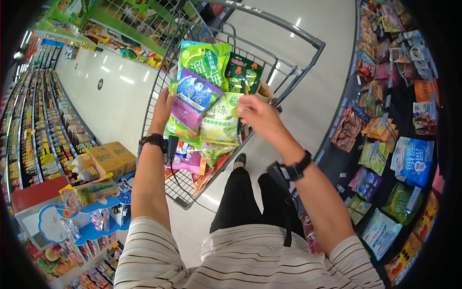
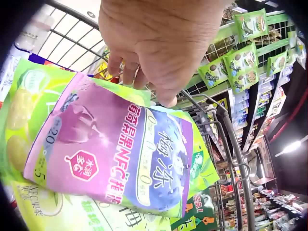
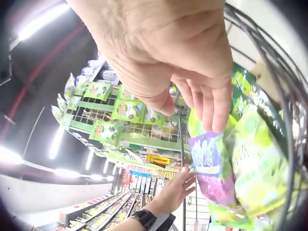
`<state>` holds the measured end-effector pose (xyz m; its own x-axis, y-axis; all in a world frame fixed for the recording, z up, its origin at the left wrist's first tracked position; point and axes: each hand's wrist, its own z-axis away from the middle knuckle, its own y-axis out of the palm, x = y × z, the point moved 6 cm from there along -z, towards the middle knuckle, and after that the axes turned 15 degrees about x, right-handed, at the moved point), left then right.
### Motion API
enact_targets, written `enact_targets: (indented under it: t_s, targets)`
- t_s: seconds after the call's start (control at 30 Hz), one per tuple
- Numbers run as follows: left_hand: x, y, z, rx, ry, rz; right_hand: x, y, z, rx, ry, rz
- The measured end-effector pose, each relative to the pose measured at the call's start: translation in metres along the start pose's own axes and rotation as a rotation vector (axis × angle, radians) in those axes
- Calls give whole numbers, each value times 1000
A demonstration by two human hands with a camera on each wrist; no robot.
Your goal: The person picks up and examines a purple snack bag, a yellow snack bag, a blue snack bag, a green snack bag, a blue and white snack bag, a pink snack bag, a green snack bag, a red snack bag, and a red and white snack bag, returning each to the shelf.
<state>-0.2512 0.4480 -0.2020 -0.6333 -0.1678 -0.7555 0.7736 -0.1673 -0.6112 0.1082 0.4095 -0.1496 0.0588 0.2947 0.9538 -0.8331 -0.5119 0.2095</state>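
Note:
A purple snack bag (image 1: 193, 101) lies on top of a pile in the shopping cart (image 1: 308, 41). My left hand (image 1: 163, 108) is beside its left edge, fingers extended along the pile; in the left wrist view the fingertips are right at a green bag behind it. A pale green bag (image 1: 221, 118) lies to the right, overlapping the purple one. My right hand (image 1: 257, 113) hovers at its upper right corner, fingers loosely bent; the right wrist view shows thumb and fingers apart with nothing between them. A brighter green bag (image 1: 204, 58) stands behind both.
Dark green packs (image 1: 243, 72) and a brown box (image 1: 264, 91) fill the cart's right side. Pink bags (image 1: 187, 161) lie under the pile. Snack shelves (image 1: 380, 144) run along the right, bottle shelves (image 1: 43, 125) along the left. Cartons (image 1: 110, 159) stand at the left.

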Motion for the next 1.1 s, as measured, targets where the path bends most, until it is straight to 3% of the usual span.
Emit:
enact_targets:
  t_s: [0.1,0.23,0.4,0.47,0.6,0.73,0.87,0.97,1.1]
  targets:
    - [-4,-4,-19,120,70,56,-36,35,-53,-35,97,-20]
    - [1,5,-35,300,-12,144,-73,55,-93,-136,333,-142]
    - [25,14,-43,413,-91,329,-87,64,-105,-301,198,-197]
    - [28,16,-40,437,-151,387,-99,71,-109,-292,197,-291]
    - [11,19,-26,378,-57,619,-93,78,-102,-236,179,-366]
    - [-45,-1,0,371,1,817,-3,79,-56,-197,-85,-312]
    - [-134,2,31,482,51,987,27,77,-15,-86,-114,-259]
    - [-187,24,50,505,111,1043,35,71,26,-200,-150,-435]
    - [-230,64,79,660,166,828,31,51,106,-403,-196,-434]
